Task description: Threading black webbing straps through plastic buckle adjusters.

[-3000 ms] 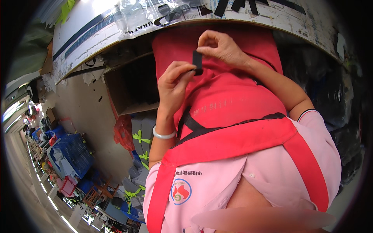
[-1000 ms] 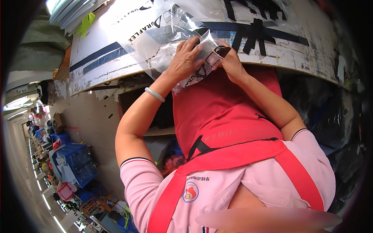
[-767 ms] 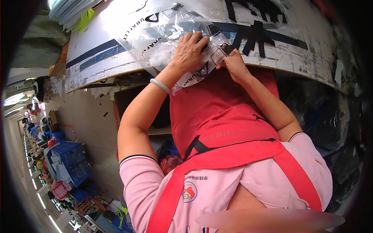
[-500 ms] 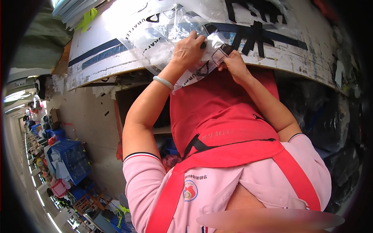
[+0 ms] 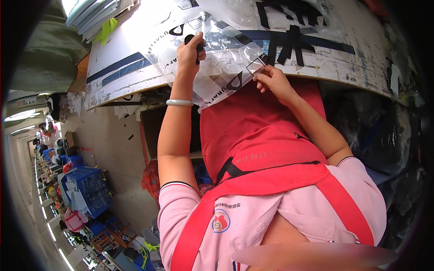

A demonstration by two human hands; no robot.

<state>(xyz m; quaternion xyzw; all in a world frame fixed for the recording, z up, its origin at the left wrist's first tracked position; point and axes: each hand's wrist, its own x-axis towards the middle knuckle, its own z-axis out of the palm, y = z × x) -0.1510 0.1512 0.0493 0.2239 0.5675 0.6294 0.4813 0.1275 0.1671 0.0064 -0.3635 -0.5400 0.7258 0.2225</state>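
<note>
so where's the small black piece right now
In the head view, upper middle: pinched in the left hand, the small black piece sits over the clear plastic bag on the worktable.

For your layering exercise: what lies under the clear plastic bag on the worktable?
Through the clear plastic bag the white worktable shows, with dark tape strips. The left hand and right hand cover parts; nothing shows there.

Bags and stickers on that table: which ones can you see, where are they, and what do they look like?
Clear plastic bag: on the white table, crinkled, black printing, under both hands.
Small sticker: square, clear with a dark outline, on the bag's corner by the right hand.
Small black thing: held in the left hand; too hidden to name.
Black tape strips: crossed on the table top.
Round badge: red and white, on the pink shirt.
</note>
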